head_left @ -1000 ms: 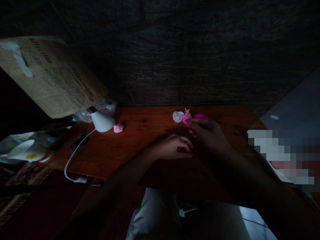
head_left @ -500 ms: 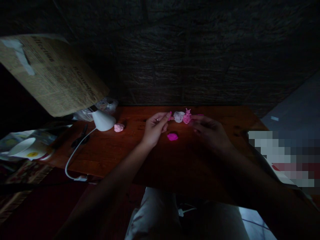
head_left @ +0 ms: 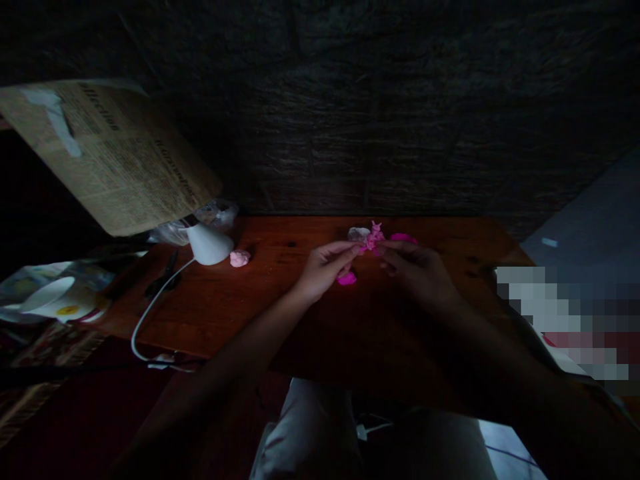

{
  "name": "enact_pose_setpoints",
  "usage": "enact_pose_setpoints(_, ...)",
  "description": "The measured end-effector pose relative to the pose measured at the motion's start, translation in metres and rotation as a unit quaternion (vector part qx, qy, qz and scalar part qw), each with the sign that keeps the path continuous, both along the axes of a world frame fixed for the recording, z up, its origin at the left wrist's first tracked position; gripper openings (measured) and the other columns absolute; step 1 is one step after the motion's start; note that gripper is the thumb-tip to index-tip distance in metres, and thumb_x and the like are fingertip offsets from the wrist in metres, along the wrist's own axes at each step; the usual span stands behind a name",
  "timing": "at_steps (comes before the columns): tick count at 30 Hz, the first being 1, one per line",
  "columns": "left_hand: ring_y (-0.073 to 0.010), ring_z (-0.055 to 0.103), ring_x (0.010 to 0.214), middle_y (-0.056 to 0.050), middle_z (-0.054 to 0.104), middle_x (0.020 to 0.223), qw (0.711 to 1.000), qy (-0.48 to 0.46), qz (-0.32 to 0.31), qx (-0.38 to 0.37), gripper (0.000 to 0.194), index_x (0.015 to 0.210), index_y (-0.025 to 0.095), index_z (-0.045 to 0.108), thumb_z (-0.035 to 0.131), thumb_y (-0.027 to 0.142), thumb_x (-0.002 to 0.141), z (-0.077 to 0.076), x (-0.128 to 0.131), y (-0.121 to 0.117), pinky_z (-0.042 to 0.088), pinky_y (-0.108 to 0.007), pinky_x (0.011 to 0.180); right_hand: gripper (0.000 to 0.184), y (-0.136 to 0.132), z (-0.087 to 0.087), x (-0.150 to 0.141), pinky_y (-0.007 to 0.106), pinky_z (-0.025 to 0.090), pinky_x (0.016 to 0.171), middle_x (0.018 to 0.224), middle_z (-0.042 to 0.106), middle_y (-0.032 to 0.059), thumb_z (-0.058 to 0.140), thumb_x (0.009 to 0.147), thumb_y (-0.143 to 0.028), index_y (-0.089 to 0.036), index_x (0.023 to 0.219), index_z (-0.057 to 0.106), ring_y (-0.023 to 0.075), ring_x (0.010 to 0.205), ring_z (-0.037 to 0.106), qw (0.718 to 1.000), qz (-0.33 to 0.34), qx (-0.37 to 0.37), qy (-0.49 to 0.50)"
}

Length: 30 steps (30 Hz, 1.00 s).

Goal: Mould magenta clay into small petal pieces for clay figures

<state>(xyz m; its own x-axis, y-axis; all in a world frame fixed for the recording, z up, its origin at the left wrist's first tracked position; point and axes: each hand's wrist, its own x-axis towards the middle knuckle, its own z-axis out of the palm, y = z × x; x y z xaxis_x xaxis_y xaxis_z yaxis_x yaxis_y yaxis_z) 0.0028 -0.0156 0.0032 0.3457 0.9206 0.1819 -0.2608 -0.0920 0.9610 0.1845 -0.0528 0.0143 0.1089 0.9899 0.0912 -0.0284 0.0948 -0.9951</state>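
A small pink clay figure [head_left: 375,235] with thin points on top stands toward the back of the wooden table. My left hand [head_left: 326,268] is closed in a pinch at its left side, with a bit of magenta clay [head_left: 363,249] at the fingertips. From the other side my right hand [head_left: 417,267] is closed, thumb and finger pressed against the figure's lower part. Just behind is a whitish lump [head_left: 357,233], partly covered by my left fingers. One magenta clay lump [head_left: 346,279] lies below my left hand, another magenta piece [head_left: 403,237] behind my right.
On the left stands a lamp with a white base [head_left: 210,245] and a newspaper-print shade [head_left: 115,160]. Beside it are a pale pink lump [head_left: 240,258], dark scissors [head_left: 163,283] and a white cable [head_left: 137,327]. A paper cup [head_left: 57,298] lies farther left. A dark wall [head_left: 320,113] rises behind the table [head_left: 280,267].
My left hand has moved right, bringing the magenta bit from beside the whitish lump to the pink figure. My right hand stays at the figure's right side. The view has shifted slightly.
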Motion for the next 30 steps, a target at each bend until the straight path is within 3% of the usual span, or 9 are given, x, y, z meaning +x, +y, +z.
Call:
enact_pose_setpoints(4, -0.0031, 0.040, 0.049, -0.001, 0.072, 0.076, 1.000, 0.012, -0.001, 0.012, 0.034, 0.096, 0.020, 0.078, 0.083, 0.042, 0.071, -0.0009, 0.0000, 0.0002, 0.030, -0.020, 0.047, 0.042, -0.0006, 0.0021, -0.0004, 0.030, 0.050, 0.063, 0.086, 0.076, 0.0048, 0.085, 0.065, -0.047, -0.022, 0.098, 0.077, 0.0185, 0.074, 0.067, 1.000, 0.011, 0.016, -0.008)
enact_pose_setpoints(7, -0.0040, 0.048, 0.054, -0.003, 0.075, 0.088, 1.000, 0.013, 0.002, 0.017, 0.033, 0.094, 0.019, 0.077, 0.083, 0.040, 0.070, -0.0008, -0.0001, -0.0005, 0.036, -0.020, 0.051, 0.038, -0.0018, 0.0046, -0.0008, 0.032, 0.052, 0.066, 0.088, 0.077, 0.0055, 0.085, 0.065, -0.048, -0.023, 0.092, 0.078, 0.0206, 0.079, 0.069, 0.999, 0.014, 0.015, -0.032)
enact_pose_setpoints(15, -0.0111, 0.065, 0.074, -0.004, 0.076, 0.088, 0.999, 0.038, 0.010, 0.037, 0.030, 0.090, 0.016, 0.075, 0.082, 0.040, 0.072, -0.0006, -0.0009, -0.0024, 0.050, -0.024, 0.069, 0.029, -0.0027, 0.0019, -0.0012, 0.032, 0.054, 0.064, 0.087, 0.077, 0.0033, 0.084, 0.066, -0.047, -0.025, 0.085, 0.079, 0.0187, 0.074, 0.068, 0.998, 0.014, 0.025, -0.050)
enact_pose_setpoints(24, -0.0150, 0.069, 0.091, -0.007, 0.076, 0.101, 0.997, 0.046, 0.020, 0.057, 0.028, 0.096, 0.017, 0.074, 0.081, 0.033, 0.074, -0.0032, 0.0011, -0.0019, 0.053, -0.027, 0.079, 0.031, -0.0051, 0.0048, -0.0037, 0.039, 0.060, 0.077, 0.093, 0.078, 0.0046, 0.090, 0.059, -0.043, -0.025, 0.083, 0.080, 0.0210, 0.081, 0.071, 0.999, 0.026, 0.001, 0.021)
enact_pose_setpoints(30, -0.0137, 0.069, 0.087, -0.006, 0.077, 0.100, 0.997, 0.054, 0.010, 0.053, 0.028, 0.099, 0.019, 0.076, 0.079, 0.036, 0.076, -0.0047, 0.0012, -0.0025, 0.052, -0.026, 0.076, 0.032, -0.0047, 0.0039, -0.0037, 0.038, 0.060, 0.076, 0.091, 0.078, 0.0045, 0.088, 0.063, -0.042, -0.024, 0.087, 0.080, 0.0206, 0.080, 0.071, 1.000, 0.027, -0.003, 0.010)
